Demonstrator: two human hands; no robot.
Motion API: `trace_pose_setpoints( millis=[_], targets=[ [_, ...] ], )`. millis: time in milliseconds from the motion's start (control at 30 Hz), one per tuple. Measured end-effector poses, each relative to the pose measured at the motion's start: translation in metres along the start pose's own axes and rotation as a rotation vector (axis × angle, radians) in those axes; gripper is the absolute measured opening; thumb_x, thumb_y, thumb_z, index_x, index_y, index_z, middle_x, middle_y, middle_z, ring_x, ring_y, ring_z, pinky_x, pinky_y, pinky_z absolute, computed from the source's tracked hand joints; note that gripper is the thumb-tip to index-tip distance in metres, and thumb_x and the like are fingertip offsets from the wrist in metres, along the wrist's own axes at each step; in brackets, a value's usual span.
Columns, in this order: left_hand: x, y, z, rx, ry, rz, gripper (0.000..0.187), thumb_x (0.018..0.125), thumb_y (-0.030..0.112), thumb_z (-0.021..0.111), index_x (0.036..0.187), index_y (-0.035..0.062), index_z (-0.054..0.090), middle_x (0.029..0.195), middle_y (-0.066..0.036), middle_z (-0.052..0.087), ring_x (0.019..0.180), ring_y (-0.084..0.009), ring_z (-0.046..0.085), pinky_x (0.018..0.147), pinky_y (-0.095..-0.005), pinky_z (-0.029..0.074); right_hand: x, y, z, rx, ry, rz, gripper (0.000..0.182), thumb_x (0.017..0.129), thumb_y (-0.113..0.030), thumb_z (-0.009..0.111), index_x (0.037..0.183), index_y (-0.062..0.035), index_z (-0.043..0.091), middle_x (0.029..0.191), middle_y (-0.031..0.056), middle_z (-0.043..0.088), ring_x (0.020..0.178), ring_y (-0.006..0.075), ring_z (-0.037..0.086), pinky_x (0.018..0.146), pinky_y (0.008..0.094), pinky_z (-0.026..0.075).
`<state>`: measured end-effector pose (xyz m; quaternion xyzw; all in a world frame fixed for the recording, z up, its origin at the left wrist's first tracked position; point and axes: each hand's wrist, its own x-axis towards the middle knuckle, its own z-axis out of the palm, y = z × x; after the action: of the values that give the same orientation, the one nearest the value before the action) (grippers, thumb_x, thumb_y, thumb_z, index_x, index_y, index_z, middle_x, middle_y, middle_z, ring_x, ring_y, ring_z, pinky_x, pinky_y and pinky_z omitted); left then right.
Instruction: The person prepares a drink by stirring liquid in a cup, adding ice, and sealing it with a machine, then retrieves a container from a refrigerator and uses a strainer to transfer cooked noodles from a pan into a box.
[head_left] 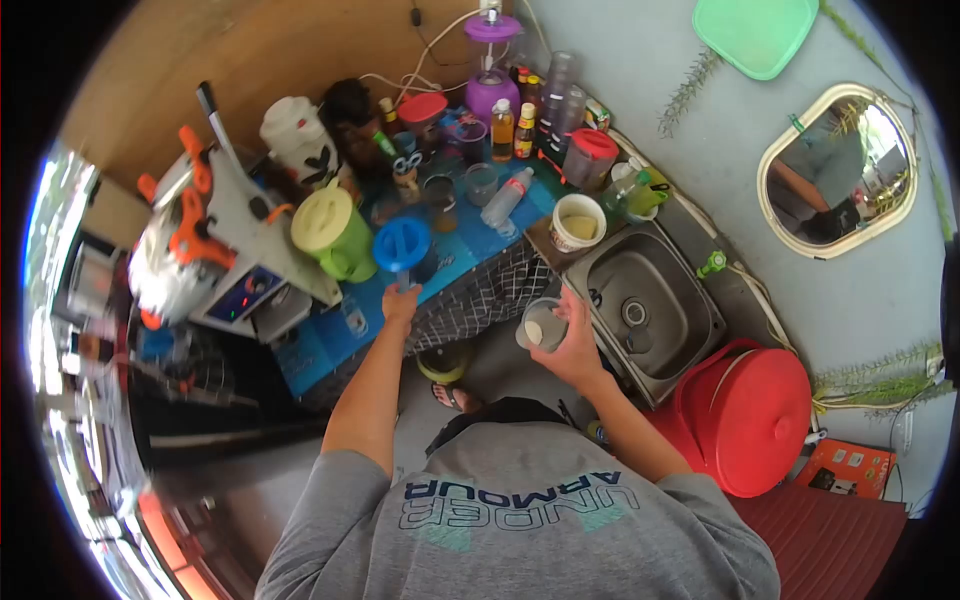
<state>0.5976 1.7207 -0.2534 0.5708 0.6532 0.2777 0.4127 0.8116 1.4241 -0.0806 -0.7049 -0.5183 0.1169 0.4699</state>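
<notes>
My left hand (400, 304) is closed around the handle of a pitcher with a blue lid (402, 242), which is near the front edge of the blue-covered counter. In my right hand (572, 350) is a clear plastic cup (541, 322), held tilted in front of the sink. Something small and whitish shows in the cup; I cannot make out what it is. Left of the blue-lidded pitcher stands a green pitcher (345, 245) with a pale yellow lid. A white tub (578, 222) with something yellowish inside sits at the sink's corner.
A steel sink (648, 380) is to the right, with a green tap (712, 264) on the wall side. Behind lie a clear bottle (508, 198), sauce bottles (524, 130) and a purple blender (492, 90). A red lidded bucket (755, 420) stands at right, a white machine (235, 250) at left.
</notes>
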Motion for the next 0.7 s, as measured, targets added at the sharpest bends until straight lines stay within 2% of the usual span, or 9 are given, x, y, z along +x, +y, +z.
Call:
trace_pose_setpoints(
  millis=[67,200,333,400,500,567,600,667,700],
  targets=[
    [0.034,0.003,0.024,-0.146,-0.103,-0.298,0.045,0.082,0.027,0.079,0.114,-0.0026,0.069,0.104,-0.013,0.070,0.084,-0.0260,0.067,0.060,-0.0359,0.055,0.022,0.013,0.014,-0.014,-0.011,0.114,0.106,0.067,-0.014,0.088,0.152,0.0009,0.027,0.130,0.0202,0.048,0.113,0.0329,0.055,0.100,0.0430,0.048],
    [0.058,0.006,0.018,-0.141,-0.230,-0.381,0.039,0.079,0.022,0.079,0.109,-0.0027,0.072,0.099,-0.012,0.071,0.080,-0.0245,0.068,0.059,-0.0346,0.054,0.069,0.050,0.059,0.041,-0.022,0.143,0.108,0.064,-0.011,0.089,0.152,0.0013,0.029,0.130,0.0186,0.054,0.124,0.0324,0.056,0.107,0.0411,0.045],
    [0.054,-0.029,-0.016,-0.133,-0.227,-0.256,0.025,0.079,0.015,0.077,0.097,-0.0014,0.076,0.085,-0.010,0.072,0.071,-0.0213,0.067,0.058,-0.0338,0.053,0.128,0.078,0.099,0.093,-0.235,0.175,0.106,0.065,-0.010,0.088,0.153,-0.0005,0.029,0.137,0.0194,0.054,0.129,0.0346,0.053,0.111,0.0409,0.042],
    [0.053,-0.011,-0.039,-0.120,-0.242,-0.217,0.020,0.079,0.014,0.076,0.093,-0.0003,0.078,0.079,-0.008,0.071,0.068,-0.0197,0.066,0.059,-0.0331,0.053,0.156,0.097,0.123,0.118,-0.312,0.151,0.106,0.065,-0.009,0.088,0.153,-0.0013,0.029,0.138,0.0197,0.053,0.130,0.0349,0.052,0.111,0.0413,0.041],
    [0.038,0.031,-0.082,0.108,-0.299,-0.188,0.020,0.077,0.012,0.076,0.093,-0.0001,0.078,0.076,-0.008,0.072,0.068,-0.0180,0.067,0.063,-0.0331,0.054,0.190,0.125,0.157,0.188,-0.474,0.099,0.108,0.065,-0.008,0.087,0.154,-0.0035,0.028,0.141,0.0199,0.051,0.132,0.0355,0.051,0.112,0.0418,0.040],
    [0.032,0.054,-0.105,0.291,-0.384,-0.001,0.020,0.076,0.014,0.074,0.088,-0.0007,0.077,0.076,-0.015,0.074,0.070,-0.0252,0.071,0.067,-0.0359,0.055,0.211,0.129,0.178,0.234,-0.540,0.012,0.107,0.066,-0.006,0.086,0.155,-0.0043,0.027,0.142,0.0200,0.050,0.132,0.0357,0.051,0.111,0.0418,0.041],
    [0.029,0.078,-0.115,0.299,-0.361,-0.024,0.020,0.076,0.014,0.074,0.088,-0.0007,0.077,0.076,-0.015,0.074,0.070,-0.0252,0.071,0.067,-0.0359,0.055,0.220,0.128,0.185,0.257,-0.564,0.005,0.107,0.066,-0.006,0.086,0.155,-0.0043,0.027,0.142,0.0200,0.050,0.132,0.0357,0.051,0.111,0.0418,0.041],
    [0.019,0.135,-0.123,0.653,-0.394,0.035,0.022,0.075,0.017,0.072,0.085,-0.0014,0.075,0.085,-0.022,0.073,0.077,-0.0359,0.072,0.072,-0.0419,0.056,0.238,0.120,0.192,0.304,-0.686,-0.065,0.107,0.066,-0.007,0.087,0.155,-0.0045,0.027,0.142,0.0204,0.050,0.131,0.0359,0.051,0.111,0.0421,0.041],
    [0.016,0.149,-0.124,0.654,-0.379,0.016,0.022,0.075,0.017,0.072,0.085,-0.0014,0.075,0.085,-0.022,0.073,0.077,-0.0359,0.072,0.072,-0.0419,0.056,0.245,0.117,0.195,0.317,-0.704,-0.075,0.107,0.066,-0.007,0.087,0.155,-0.0045,0.027,0.142,0.0204,0.050,0.131,0.0359,0.051,0.111,0.0421,0.041]
  ],
)
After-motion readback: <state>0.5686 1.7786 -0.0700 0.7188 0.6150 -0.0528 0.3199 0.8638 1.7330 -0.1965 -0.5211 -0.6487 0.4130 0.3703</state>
